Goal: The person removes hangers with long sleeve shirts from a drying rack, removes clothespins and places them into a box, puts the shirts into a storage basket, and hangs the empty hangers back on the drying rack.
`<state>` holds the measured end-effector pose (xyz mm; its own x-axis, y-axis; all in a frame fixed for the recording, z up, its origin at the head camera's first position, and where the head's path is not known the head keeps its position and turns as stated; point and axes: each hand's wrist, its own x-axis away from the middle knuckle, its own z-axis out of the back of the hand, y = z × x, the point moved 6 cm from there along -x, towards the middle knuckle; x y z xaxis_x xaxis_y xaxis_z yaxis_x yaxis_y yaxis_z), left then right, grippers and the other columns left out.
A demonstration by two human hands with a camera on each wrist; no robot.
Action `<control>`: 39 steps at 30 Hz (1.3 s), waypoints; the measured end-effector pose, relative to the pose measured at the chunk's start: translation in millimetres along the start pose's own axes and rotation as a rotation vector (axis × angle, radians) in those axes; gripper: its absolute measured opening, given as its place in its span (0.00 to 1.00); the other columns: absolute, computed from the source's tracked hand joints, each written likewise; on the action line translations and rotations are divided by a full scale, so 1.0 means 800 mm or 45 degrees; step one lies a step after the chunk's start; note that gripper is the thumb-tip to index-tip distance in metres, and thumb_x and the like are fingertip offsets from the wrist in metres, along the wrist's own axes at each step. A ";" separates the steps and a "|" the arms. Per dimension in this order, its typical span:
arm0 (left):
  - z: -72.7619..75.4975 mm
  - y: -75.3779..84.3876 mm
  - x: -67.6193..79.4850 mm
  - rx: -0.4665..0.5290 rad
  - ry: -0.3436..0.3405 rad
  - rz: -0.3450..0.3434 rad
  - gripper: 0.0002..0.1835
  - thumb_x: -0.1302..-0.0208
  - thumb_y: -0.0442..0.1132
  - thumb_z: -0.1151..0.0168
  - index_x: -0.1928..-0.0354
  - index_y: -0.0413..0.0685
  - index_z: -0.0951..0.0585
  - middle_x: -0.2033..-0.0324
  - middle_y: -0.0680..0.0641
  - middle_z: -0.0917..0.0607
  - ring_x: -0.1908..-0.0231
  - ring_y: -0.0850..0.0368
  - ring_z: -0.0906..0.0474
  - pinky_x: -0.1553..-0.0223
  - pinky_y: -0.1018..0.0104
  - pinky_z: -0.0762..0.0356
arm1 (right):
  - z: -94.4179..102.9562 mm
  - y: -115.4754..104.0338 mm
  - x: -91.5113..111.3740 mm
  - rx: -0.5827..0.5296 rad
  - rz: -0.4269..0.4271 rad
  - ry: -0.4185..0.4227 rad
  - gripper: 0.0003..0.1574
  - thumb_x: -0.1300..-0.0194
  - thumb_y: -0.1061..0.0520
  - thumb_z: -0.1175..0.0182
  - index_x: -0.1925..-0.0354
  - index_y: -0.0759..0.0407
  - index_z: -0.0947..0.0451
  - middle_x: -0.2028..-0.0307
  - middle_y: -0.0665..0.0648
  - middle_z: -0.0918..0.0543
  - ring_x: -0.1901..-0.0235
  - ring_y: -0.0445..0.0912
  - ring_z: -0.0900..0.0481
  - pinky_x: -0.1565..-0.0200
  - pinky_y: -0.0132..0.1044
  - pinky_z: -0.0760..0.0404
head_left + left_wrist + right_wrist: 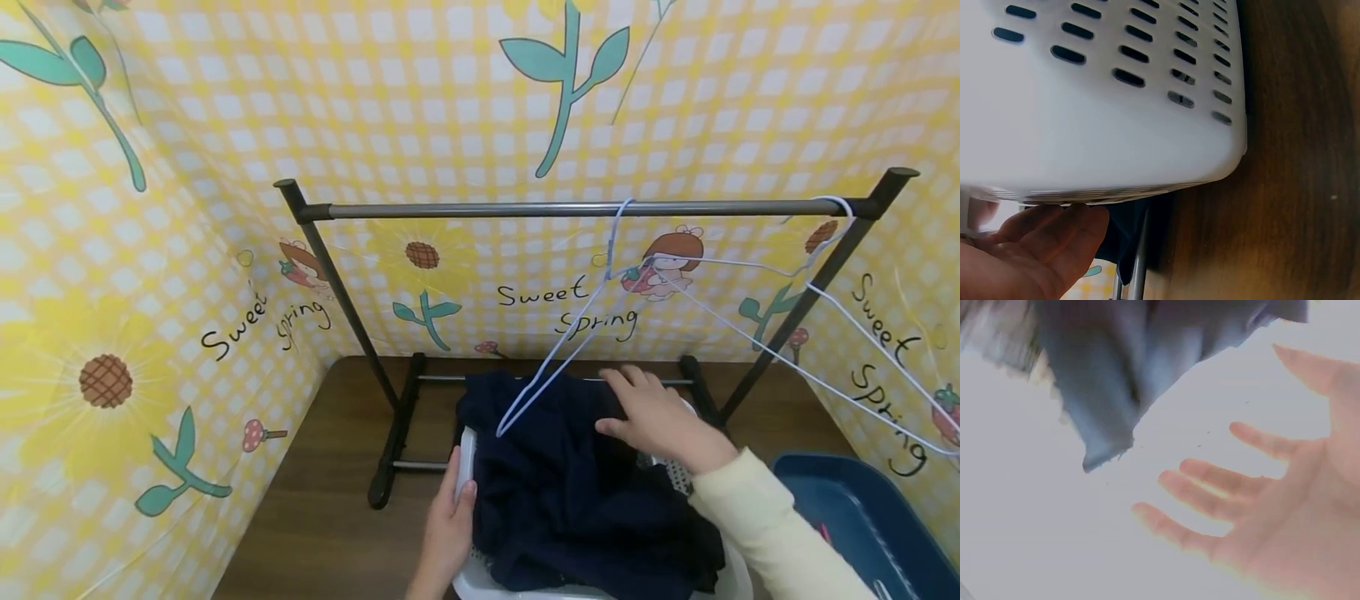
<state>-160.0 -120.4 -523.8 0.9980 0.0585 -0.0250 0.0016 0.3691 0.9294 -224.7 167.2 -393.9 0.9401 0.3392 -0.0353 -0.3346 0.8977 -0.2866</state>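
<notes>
A white laundry basket [1104, 131] with slotted walls stands on the table, heaped with dark navy clothing [555, 475]. My left hand [447, 521] grips the basket's left rim, thumb on the near side; in the left wrist view its fingers [1079, 234] lie under that edge. Over the far right part of the clothing is my right hand [656, 417], fingers spread and nothing held. In the right wrist view the right hand [1272, 494] appears washed out by light, with a corner of dark cloth [1104, 419] hanging apart from its fingertips.
Behind the basket stands a dark metal clothes rack [480, 210]. Wire hangers hang from its bar, one blue-white hanger [558, 358] reaching down in front of the clothing. A dark blue tub [862, 508] sits at the right. Patterned cloth [420, 108] surrounds the wooden table [322, 500].
</notes>
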 end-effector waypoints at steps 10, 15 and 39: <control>-0.016 0.001 0.003 0.039 -0.040 -0.002 0.28 0.28 0.46 0.51 0.28 0.64 0.43 0.33 0.46 0.37 0.36 0.48 0.40 0.38 0.47 0.45 | -0.065 0.065 -0.073 -0.014 -0.030 -0.429 0.58 0.50 0.38 0.32 0.30 0.60 0.43 0.38 0.71 0.35 0.39 0.66 0.38 0.46 0.64 0.38; -0.018 0.009 0.002 0.042 -0.047 -0.063 0.28 0.27 0.44 0.51 0.28 0.61 0.43 0.32 0.48 0.37 0.36 0.49 0.41 0.38 0.48 0.45 | -0.072 0.073 -0.070 0.042 0.035 -0.318 0.34 0.45 0.47 0.36 0.44 0.65 0.25 0.53 0.65 0.20 0.53 0.59 0.23 0.54 0.53 0.26; -0.001 0.010 0.006 -0.007 -0.001 -0.037 0.29 0.29 0.39 0.48 0.30 0.72 0.40 0.34 0.53 0.35 0.36 0.53 0.39 0.38 0.49 0.43 | -0.043 -0.025 0.029 0.623 0.324 0.296 0.22 0.39 0.63 0.40 0.45 0.65 0.24 0.38 0.69 0.33 0.42 0.64 0.33 0.55 0.58 0.27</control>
<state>-155.5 -116.7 -516.9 0.9976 0.0472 -0.0514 0.0299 0.3758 0.9262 -193.7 147.5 -421.8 0.7976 0.5396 -0.2694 -0.4905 0.8403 0.2308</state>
